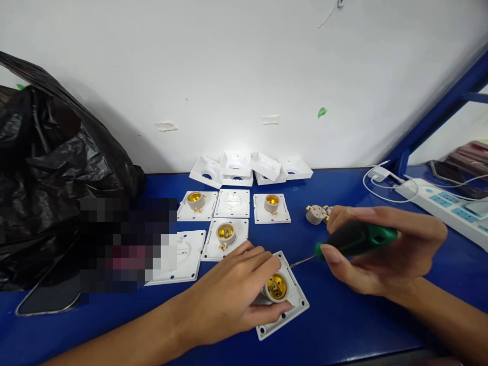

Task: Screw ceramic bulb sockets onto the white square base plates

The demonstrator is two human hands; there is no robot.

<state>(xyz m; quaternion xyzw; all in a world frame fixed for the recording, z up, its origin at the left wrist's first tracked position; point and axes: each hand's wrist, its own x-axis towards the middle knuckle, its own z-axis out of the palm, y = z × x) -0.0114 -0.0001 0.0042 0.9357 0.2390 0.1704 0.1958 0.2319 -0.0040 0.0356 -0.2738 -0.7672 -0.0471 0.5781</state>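
Held plate (295,305), five more, one screwdriver (356,239).

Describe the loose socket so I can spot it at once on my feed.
On the blue table, follow the row of white square plates rightward past the last plate. The loose socket lies on the tabletop, just beyond the right hand gripping the green screwdriver. Unlike the mounted socket that the left hand holds, and the rest, it has no plate under it.

Four socket plates (271,206), two blank plates (232,203), one screwdriver (354,239), one loose socket (314,214)
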